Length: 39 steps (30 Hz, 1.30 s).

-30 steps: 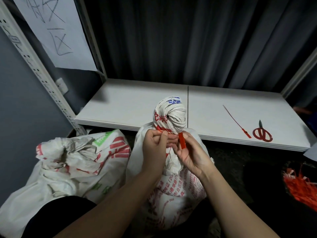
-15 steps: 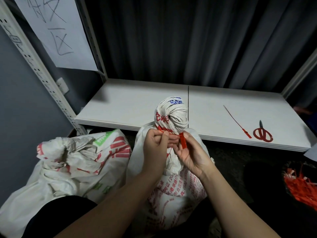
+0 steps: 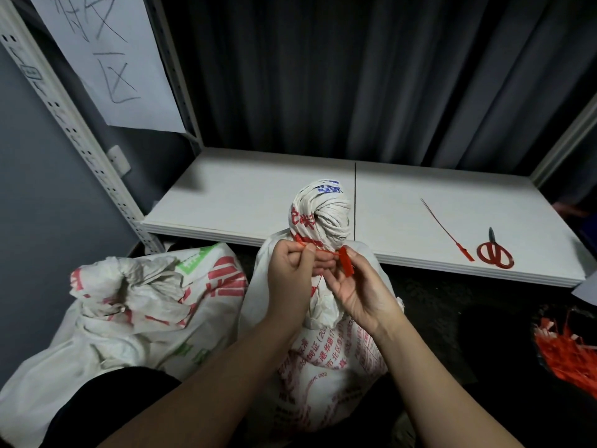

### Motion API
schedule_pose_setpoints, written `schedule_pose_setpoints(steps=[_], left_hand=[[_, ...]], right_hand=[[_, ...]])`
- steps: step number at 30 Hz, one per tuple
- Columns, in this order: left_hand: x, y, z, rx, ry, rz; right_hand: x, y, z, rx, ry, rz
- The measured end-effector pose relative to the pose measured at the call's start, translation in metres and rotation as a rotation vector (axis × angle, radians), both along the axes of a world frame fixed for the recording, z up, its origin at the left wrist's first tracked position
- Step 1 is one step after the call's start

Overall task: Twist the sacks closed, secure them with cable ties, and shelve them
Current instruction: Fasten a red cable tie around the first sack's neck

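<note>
1. Head view looks down on a white printed sack (image 3: 323, 367) standing upright on the floor just in front of the shelf (image 3: 242, 202); its neck is wound into a tight knob (image 3: 319, 215) that rises above the hands and overlaps the shelf's front edge.
2. A red cable tie (image 3: 345, 265) circles the base of that knob, its flat red tag hanging to the right of the neck.
3. The left hand (image 3: 289, 273) has its fingers curled, pinching the thin strap of the tie at the left of the neck.
4. The right hand (image 3: 358, 289) pinches the tag end between thumb and fingertips, palm turned up.
5. What the sack holds cannot be seen, since the mouth is twisted shut.
6. A second sack (image 3: 129, 305), white with red and green print, slumps just to the left, its top crumpled and loosely gathered with no tie visible on it.
7. On the right part of the shelf lie a spare red cable tie (image 3: 447, 231) and, close beside its tag end, red-handled scissors (image 3: 494, 252).
8. A heap of red ties (image 3: 568, 354) sits on the dark floor at the far right.
9. A sheet of paper with handwritten characters (image 3: 106, 56) hangs on the shelf's left upright, and a dark curtain (image 3: 355, 76) closes the back.
</note>
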<state>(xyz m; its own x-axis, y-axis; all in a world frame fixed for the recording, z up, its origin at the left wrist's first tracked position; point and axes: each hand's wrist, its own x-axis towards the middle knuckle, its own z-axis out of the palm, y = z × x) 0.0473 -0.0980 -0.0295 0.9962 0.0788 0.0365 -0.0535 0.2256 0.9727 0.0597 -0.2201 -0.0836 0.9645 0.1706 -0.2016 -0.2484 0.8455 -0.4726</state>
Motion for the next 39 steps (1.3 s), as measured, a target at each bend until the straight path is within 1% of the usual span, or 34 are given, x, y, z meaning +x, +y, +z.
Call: schedule_pose_setpoints(steps=[19, 31, 34, 39], left_hand=[[-0.002, -0.004, -0.001, -0.014, -0.001, 0.010], [-0.001, -0.003, -0.003, -0.012, 0.005, 0.003], [0.002, -0.003, -0.003, -0.042, 0.026, 0.011], [0.003, -0.006, -0.003, -0.043, 0.035, 0.029]], right_hand=[[-0.001, 0.001, 0.003, 0.002, -0.011, -0.016], [-0.003, -0.001, 0.008, -0.085, -0.082, 0.002], [-0.005, 0.004, 0.012, -0.131, -0.051, -0.063], [-0.013, 0.019, 0.012, -0.094, 0.016, -0.200]])
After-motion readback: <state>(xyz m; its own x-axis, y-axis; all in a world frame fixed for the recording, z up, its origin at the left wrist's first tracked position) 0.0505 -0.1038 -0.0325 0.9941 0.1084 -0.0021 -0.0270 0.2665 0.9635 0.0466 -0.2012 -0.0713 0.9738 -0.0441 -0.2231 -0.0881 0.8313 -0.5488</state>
